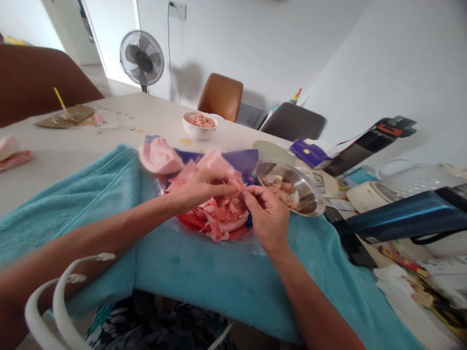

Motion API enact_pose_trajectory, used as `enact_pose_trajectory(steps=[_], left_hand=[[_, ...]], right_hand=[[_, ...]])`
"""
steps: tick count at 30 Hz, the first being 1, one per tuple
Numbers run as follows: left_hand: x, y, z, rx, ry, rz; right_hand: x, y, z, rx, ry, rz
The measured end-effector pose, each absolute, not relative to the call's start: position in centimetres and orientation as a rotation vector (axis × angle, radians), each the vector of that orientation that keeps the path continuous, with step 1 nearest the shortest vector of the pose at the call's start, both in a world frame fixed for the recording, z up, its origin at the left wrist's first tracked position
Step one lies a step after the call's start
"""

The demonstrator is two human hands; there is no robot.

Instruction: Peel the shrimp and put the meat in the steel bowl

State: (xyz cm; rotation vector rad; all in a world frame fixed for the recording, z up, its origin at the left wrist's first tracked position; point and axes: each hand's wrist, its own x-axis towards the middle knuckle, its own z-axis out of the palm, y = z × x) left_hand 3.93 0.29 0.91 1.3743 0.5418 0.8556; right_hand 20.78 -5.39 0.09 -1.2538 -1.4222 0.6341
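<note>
My left hand is curled around a pink shell-like piece and holds it above a red plate heaped with pink peelings. My right hand pinches the same piece from the right with thumb and fingertips together. A steel bowl with peeled pink bits stands just right of my right hand. Everything rests on a teal towel spread over the table.
A white bowl of pink pieces stands farther back on the table. Pink rinds lie on a blue sheet behind the plate. A dark blue bottle, papers and clutter crowd the right side. Chairs and a fan stand behind.
</note>
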Motion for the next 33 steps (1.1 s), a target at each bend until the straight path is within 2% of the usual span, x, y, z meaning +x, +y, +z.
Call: enact_pose_trajectory(steps=[3,7,11,20,24,29,31,33], left_hand=[[3.8,0.6,0.8,1.23,0.523,0.792],[3.6,1.0,0.7,1.141,0.509,0.762],[3.5,1.2,0.5,1.129,0.504,0.756],[3.9,1.0,0.6,1.125,0.522,0.802],[3.9,1.0,0.6,1.188,0.525,0.781],[4.0,0.8,0.7,1.275,0.507,0.806],[4.0,0.7,0.8,1.302,0.523,0.83],[4.0,0.6,0.9,1.332,0.523,0.844]], right_hand=[[20.9,-5.0,0.2,-1.182,-1.282,0.943],[21.0,-4.6,0.1,-1.158,-1.226,1.013],[21.7,-4.3,0.1,-1.188,-1.25,0.768],[29.1,-1.4,0.9,-1.439,-1.236,-0.294],[31.9,-0.2,0.5,-1.637,-1.383,-0.309],[30.7,-0.9,0.8,-1.514,-1.376,-0.352],[28.8,-1.7,1.2,-1.437,-1.357,-0.297],[26.6,-2.7,1.3,-1.386,-1.348,-0.08]])
